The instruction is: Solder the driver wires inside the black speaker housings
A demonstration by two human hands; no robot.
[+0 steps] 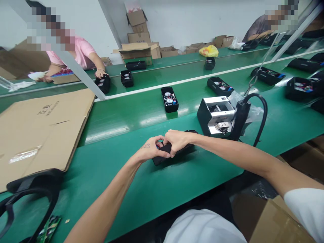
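Note:
Both hands meet over a black speaker housing (162,160) that lies at a slant on the green bench top. My left hand (152,148) grips its near left end, the thumb along the outer wall and the fingers curled over the rim. Against it, my right hand (176,140) is closed, thumb and fingers pinched at the same end; what sits between those fingertips is hidden. A hint of blue shows under the left fingers inside the housing. Just beyond my right hand stands a silver and black screw-feeder machine (216,116).
A black electric screwdriver (241,116) hangs on a cable beside the feeder. An open housing with round speakers (169,99) rests on the conveyor (141,101); several more are at right. Flattened cardboard (37,135) and a black ring-shaped frame (50,189) lie left. Co-workers sit across.

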